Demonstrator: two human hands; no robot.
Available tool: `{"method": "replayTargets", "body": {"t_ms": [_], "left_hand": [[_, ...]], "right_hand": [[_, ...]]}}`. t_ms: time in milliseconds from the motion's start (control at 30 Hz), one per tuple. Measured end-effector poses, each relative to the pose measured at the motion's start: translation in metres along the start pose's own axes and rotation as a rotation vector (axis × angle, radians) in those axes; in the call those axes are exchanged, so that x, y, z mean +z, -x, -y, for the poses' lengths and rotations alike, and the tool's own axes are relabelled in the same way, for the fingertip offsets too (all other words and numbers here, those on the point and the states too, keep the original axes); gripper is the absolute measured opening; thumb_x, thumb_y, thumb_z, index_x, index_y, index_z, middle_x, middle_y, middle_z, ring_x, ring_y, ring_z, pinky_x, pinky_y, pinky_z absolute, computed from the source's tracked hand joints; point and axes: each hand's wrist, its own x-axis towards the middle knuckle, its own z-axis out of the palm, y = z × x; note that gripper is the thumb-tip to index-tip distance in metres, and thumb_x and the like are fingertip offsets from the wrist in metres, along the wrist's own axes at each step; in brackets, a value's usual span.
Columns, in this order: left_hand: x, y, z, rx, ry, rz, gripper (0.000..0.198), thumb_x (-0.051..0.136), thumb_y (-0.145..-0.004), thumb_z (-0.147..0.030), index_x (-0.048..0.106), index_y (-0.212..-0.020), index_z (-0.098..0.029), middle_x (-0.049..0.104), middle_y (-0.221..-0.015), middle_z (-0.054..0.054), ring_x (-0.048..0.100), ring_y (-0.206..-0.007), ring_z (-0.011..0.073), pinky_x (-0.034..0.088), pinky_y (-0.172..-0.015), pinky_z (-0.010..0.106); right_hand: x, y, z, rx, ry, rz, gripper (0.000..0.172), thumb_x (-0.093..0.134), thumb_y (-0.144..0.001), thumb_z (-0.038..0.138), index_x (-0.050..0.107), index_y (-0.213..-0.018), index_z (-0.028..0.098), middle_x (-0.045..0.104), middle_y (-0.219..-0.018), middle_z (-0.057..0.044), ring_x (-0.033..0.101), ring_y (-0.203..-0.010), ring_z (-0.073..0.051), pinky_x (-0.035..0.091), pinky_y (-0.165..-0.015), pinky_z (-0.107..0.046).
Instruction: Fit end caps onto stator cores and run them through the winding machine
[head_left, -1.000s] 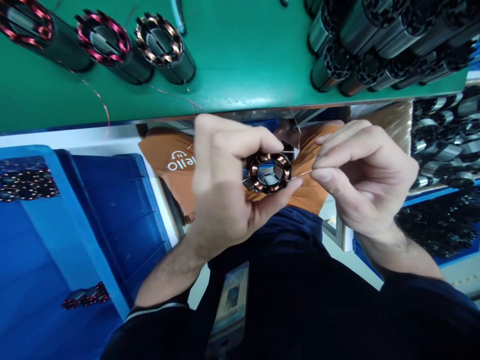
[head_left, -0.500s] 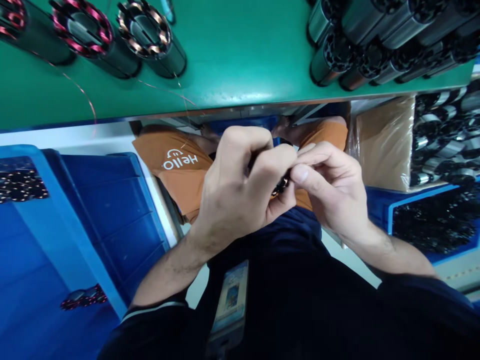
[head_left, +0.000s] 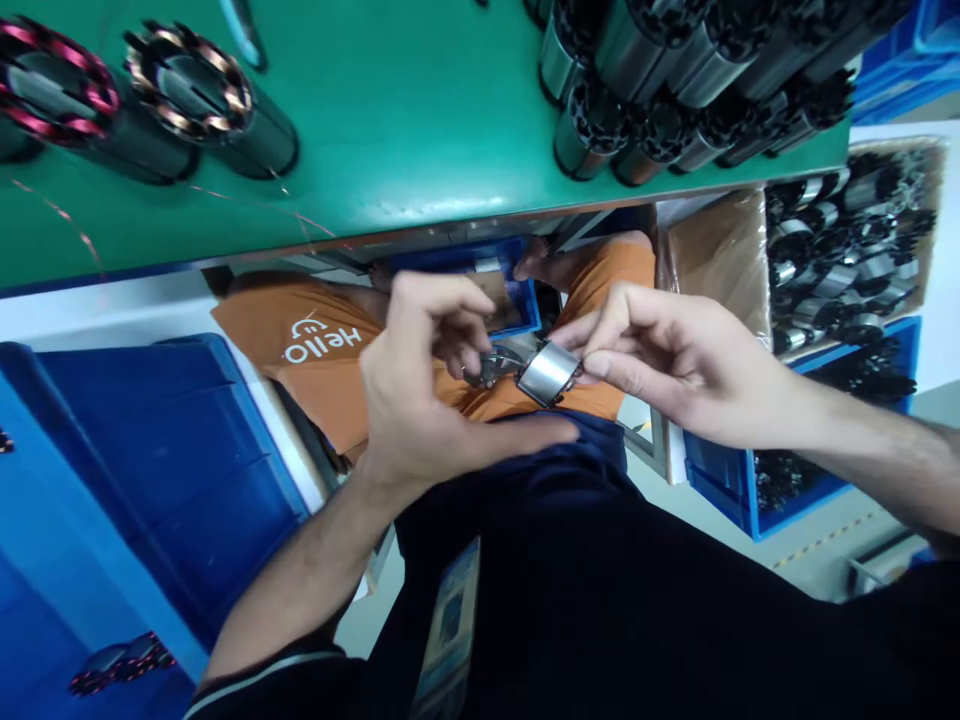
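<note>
I hold a small metal stator (head_left: 549, 372) in front of my body, below the edge of the green bench (head_left: 420, 130). Its silver side faces me and its windings are turned away. My right hand (head_left: 675, 365) pinches its right end between thumb and fingertips. My left hand (head_left: 420, 400) is curled at its left end, fingers bent in around the coil end and thumb stretched out underneath. What the left fingertips pinch there is too small to make out.
On the bench stand wound stators (head_left: 187, 95) at the left and a pile of dark stators (head_left: 675, 80) at the right. A blue bin (head_left: 187, 470) sits at my left, a cardboard box of stators (head_left: 847, 240) at my right. A person in an orange shirt (head_left: 315, 345) is beyond the bench.
The stator has turned from its open wound face to its silver side. My right hand went from pulling a thin wire to pinching the stator. My view has shifted rightward.
</note>
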Motion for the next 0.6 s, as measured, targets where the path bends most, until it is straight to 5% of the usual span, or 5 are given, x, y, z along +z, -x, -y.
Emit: {"method": "replayTargets", "body": {"t_ms": [133,267,400,500,600], "left_hand": [[0.004,0.014,-0.024,0.399,-0.461,0.014,0.039,0.106,-0.098,-0.041,0.085,-0.13,-0.042,0.09,-0.133,0.0,0.089,-0.12,0.0285,0.073,-0.098,0.043],[-0.002,0.0,-0.045,0.15,-0.377,0.162,0.022,0.088,-0.106,-0.034,0.085,-0.127,-0.034,0.094,-0.126,-0.002,0.092,-0.109,0.0253,0.076,-0.105,0.045],[-0.012,-0.016,-0.053,-0.148,0.012,0.487,0.019,0.087,-0.106,-0.031,0.085,-0.125,-0.027,0.091,-0.106,-0.002,0.088,-0.089,0.0188,0.074,-0.081,0.031],[-0.016,-0.017,-0.053,-0.07,-0.064,0.418,0.029,0.097,-0.106,-0.03,0.085,-0.133,-0.03,0.093,-0.126,-0.001,0.093,-0.112,0.0227,0.079,-0.101,0.035],[-0.013,-0.01,-0.05,0.19,-0.241,0.256,0.026,0.092,-0.109,-0.019,0.085,-0.131,-0.031,0.091,-0.147,0.0,0.09,-0.136,0.0245,0.075,-0.125,0.042]], "right_hand": [[0.003,0.001,-0.001,0.014,-0.068,0.079,0.018,0.09,-0.114,0.034,0.078,-0.106,0.024,0.091,-0.123,-0.008,0.089,-0.109,-0.023,0.076,-0.092,-0.034],[-0.001,-0.007,0.019,-0.234,0.332,-0.01,0.014,0.082,-0.117,0.035,0.083,-0.106,0.026,0.086,-0.135,-0.008,0.083,-0.131,-0.028,0.071,-0.12,-0.047],[-0.024,-0.008,0.031,-0.43,0.617,0.111,0.005,0.086,-0.114,0.037,0.09,-0.114,0.034,0.091,-0.133,0.003,0.086,-0.122,-0.025,0.066,-0.127,-0.048],[-0.038,-0.002,0.029,-0.32,0.472,0.183,0.022,0.09,-0.114,0.047,0.091,-0.13,0.031,0.089,-0.154,-0.002,0.084,-0.14,-0.025,0.065,-0.127,-0.04],[-0.036,-0.002,0.022,0.012,0.065,0.226,0.023,0.092,-0.114,0.042,0.093,-0.129,0.024,0.095,-0.127,-0.005,0.089,-0.11,-0.017,0.072,-0.093,-0.025]]}}
